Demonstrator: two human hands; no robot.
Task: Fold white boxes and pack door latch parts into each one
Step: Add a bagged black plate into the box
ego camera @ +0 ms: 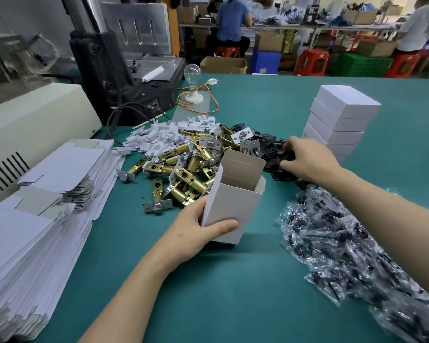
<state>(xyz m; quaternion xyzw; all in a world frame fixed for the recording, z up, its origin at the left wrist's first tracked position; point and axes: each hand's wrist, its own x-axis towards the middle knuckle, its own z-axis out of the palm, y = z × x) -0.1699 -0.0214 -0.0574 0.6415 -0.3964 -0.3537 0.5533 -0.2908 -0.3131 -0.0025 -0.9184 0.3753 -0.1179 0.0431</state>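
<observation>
White card, smooth and matte, forms the open box [233,204] near the middle of the green table [233,298]. It is a tall rectangular sleeve with its long axis close to upright, leaning a little to the far side. Its open mouth faces up, and the grey-brown inner side of the lid flap stands above the far wall. Whether its base touches the table I cannot tell.

The left hand [198,233] grips the box low down. The thumb lies across the near face and the fingers wrap round the left side.

The right hand [310,162] reaches to the far right of the box, onto a heap of flat black plates [270,157]. Its fingers are curled down and the thumb is drawn in, pinching a dark piece between them.

Left of the plates lies a pile of brass latches [183,172], cylindrical, shiny, with dull steel faceplates. Beyond it is a scatter of small white plastic pieces [159,137].

A stack of closed boxes [342,117] stands at the far right, slightly staggered. Flat box blanks [42,206] are layered along the left edge. Crinkled clear bags [344,246] holding dark small parts spread over the near right.
</observation>
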